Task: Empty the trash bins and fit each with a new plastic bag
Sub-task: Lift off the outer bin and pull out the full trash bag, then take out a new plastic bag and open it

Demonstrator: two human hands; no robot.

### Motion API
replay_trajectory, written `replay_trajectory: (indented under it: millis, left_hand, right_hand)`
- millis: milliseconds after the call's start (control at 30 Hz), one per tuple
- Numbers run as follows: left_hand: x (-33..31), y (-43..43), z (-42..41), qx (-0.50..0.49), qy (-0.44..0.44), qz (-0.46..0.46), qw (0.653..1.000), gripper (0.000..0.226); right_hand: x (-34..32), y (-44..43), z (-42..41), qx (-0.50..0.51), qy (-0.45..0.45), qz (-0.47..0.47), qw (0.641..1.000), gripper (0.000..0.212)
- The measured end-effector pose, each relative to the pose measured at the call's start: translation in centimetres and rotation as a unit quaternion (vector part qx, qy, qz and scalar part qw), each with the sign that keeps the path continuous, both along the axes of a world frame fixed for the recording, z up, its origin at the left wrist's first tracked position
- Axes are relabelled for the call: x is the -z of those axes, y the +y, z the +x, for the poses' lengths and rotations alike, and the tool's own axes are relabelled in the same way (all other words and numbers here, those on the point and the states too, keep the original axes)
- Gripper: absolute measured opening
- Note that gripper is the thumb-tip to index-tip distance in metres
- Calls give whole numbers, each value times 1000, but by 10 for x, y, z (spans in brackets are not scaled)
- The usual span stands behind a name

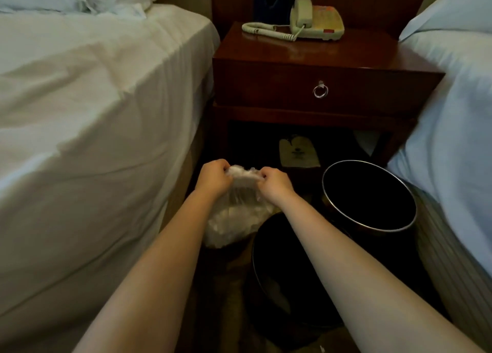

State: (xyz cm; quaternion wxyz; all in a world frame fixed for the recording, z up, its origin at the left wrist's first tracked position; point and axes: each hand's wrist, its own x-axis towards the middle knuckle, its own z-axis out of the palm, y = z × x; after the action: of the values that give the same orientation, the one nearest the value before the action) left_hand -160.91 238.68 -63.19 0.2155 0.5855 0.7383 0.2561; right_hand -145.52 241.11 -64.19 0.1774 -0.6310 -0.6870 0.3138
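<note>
A clear plastic bag (234,219) full of crumpled white trash hangs in the gap between the two beds. My left hand (214,178) and my right hand (275,182) both grip its gathered neck, close together. Two dark round trash bins stand on the floor to the right of the bag. The far bin (368,195) has a silver rim and a dark inside with no liner visible. The near bin (277,270) sits partly under my right forearm, with something pale dimly showing in its bottom.
A bed with white sheets (93,126) fills the left side, and another bed (452,113) lines the right. Ahead stands a dark wooden nightstand (319,86) with a beige telephone (314,19) on top and a paper item (298,153) on its lower shelf.
</note>
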Motion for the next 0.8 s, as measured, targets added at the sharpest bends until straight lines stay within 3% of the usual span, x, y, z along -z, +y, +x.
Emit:
replay_trajectory:
  millis: [67,167,267,433,600,800]
  left_hand:
    - [5,0,-1,-6,-11,-11,1000,28]
    - [12,-2,0,13,-26,-69,997,49]
    - [16,-9,3,19,-57,-100,993,59]
    - [15,-16,15,24,-46,-71,996,46]
    - [-5,-19,48,34,-98,-5,995,37]
    - [-27,-15,115,55,-120,19,991,30]
  right_hand:
    - [4,0,-3,-26,-12,-32,999,22]
    - [6,-2,-6,-63,-40,-101,992,57]
    - [7,-8,-5,-64,-38,-98,992,67]
    - [0,-15,15,-56,-12,-16,998,51]
    - [-25,-22,60,1,12,67,998,25]
    - [-49,-38,128,49,42,91,994,11]
